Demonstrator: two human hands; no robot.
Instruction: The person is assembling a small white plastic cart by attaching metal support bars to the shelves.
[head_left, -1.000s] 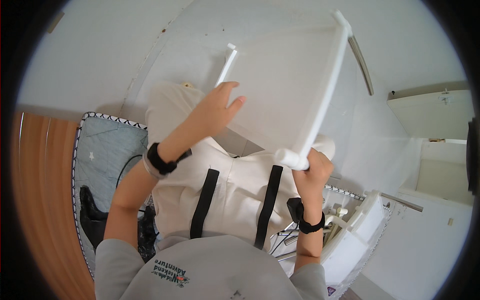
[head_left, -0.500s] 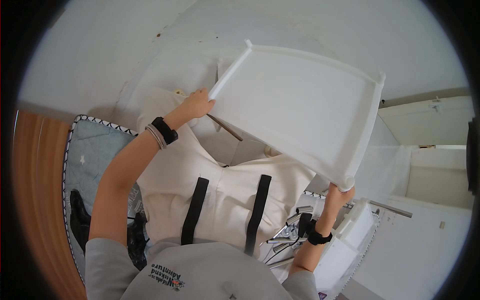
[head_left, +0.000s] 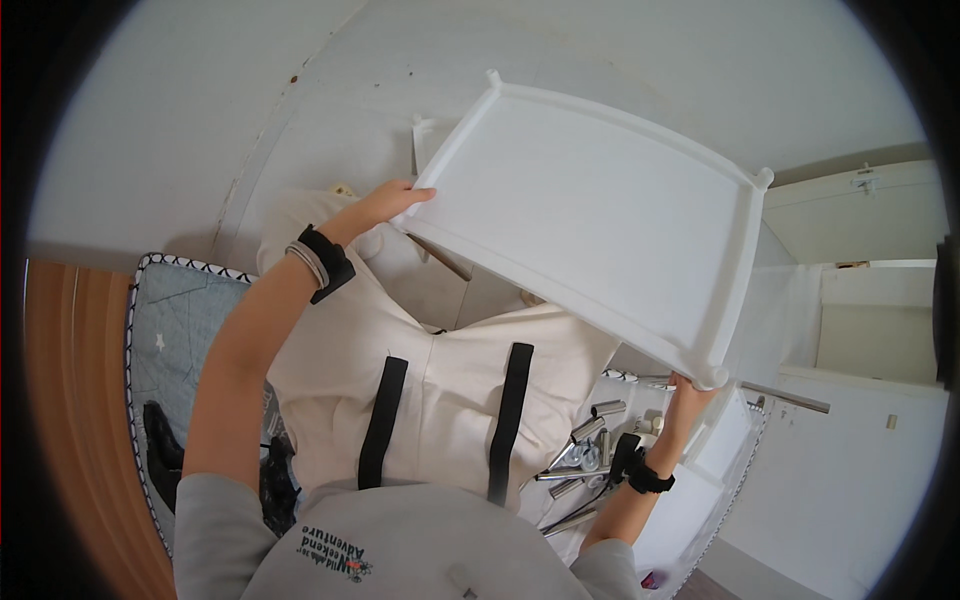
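A white plastic shelf tray with a raised rim and rounded corner sockets is held up, tilted, above my knees. My left hand grips its near-left corner, thumb on top and the other fingers mostly hidden beneath. At the near-right corner my right hand is closed around the underside, its fingers partly covered by the tray. Both wrists wear black straps. Below the tray, between my legs, part of a brown rod shows.
Several metal tubes lie to my right beside more white panels. A grey-blue mat and shiny black plastic are at left. Another white piece stands behind the tray. A white cabinet stands far right.
The tray has turned to show more of its inside and near rim. My left hand has shifted slightly left, its thumb now over the rim. My right hand has moved slightly right and down.
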